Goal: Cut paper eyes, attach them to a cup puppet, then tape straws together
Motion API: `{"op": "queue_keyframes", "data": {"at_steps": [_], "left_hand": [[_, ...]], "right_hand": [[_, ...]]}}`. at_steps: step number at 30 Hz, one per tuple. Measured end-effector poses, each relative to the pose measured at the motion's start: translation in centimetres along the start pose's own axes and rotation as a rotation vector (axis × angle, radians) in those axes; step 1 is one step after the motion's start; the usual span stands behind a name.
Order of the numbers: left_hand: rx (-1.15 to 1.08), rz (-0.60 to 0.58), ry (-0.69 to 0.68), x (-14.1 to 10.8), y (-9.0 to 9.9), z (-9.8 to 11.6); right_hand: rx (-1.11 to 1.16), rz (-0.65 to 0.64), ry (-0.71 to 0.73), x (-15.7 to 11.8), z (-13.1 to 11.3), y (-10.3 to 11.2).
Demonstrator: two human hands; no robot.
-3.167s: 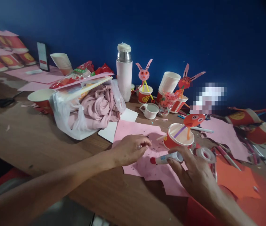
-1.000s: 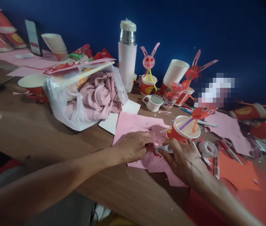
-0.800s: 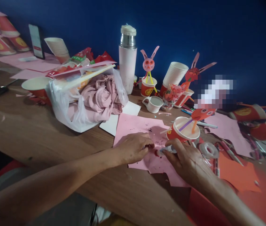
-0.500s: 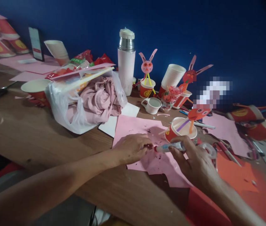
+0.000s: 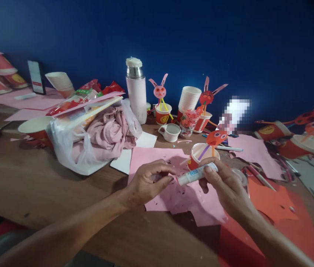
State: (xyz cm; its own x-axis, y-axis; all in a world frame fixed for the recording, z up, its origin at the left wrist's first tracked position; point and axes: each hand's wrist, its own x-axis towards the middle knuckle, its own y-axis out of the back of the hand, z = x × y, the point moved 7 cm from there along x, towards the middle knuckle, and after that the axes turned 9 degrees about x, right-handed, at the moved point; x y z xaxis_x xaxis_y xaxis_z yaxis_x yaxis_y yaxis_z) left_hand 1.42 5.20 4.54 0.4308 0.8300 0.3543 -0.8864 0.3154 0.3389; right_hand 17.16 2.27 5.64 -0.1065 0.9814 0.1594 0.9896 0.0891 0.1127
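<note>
A glue stick (image 5: 197, 174), white with blue print, is gripped in my right hand (image 5: 226, 181), its tip pointing left. My left hand (image 5: 153, 181) is curled close to that tip, thumb and forefinger near each other. A small pinkish-red bit shows at the tip; whether my left fingers pinch it is too small to tell. Both hands are above a pink paper sheet (image 5: 157, 202) with dark scraps on it. Just behind my right hand stands a red paper cup (image 5: 193, 157) bearing an orange paper head (image 5: 216, 138) on purple and orange strips.
A stuffed plastic bag (image 5: 76, 155) sits left of the pink sheet. Behind are a thermos (image 5: 136, 96), a white mug (image 5: 170, 132), stacked cups (image 5: 189, 98) and a rabbit-eared cup figure (image 5: 161, 105). Orange paper (image 5: 270, 202) and red paper (image 5: 237, 244) lie at right.
My right hand has tilted the glue stick, raising its rear end, and its printed side shows more. My left hand has shifted slightly left and its fingers have loosened. The camera view has tilted up.
</note>
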Motion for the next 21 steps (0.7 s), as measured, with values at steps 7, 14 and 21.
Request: {"op": "queue_keyframes", "data": {"at_steps": [7,14,21], "left_hand": [[0.037,-0.054,-0.056,0.0,-0.4,0.8],[0.040,-0.023,-0.057,-0.1,0.2,0.9],[-0.271,0.152,0.278,0.3,1.2,-2.1]], "right_hand": [[0.021,-0.012,0.000,-0.3,-0.1,-0.5],[-0.005,0.064,0.038,-0.1,-1.1,0.3],[0.044,0.157,0.052,-0.3,-2.0,1.5]]}}
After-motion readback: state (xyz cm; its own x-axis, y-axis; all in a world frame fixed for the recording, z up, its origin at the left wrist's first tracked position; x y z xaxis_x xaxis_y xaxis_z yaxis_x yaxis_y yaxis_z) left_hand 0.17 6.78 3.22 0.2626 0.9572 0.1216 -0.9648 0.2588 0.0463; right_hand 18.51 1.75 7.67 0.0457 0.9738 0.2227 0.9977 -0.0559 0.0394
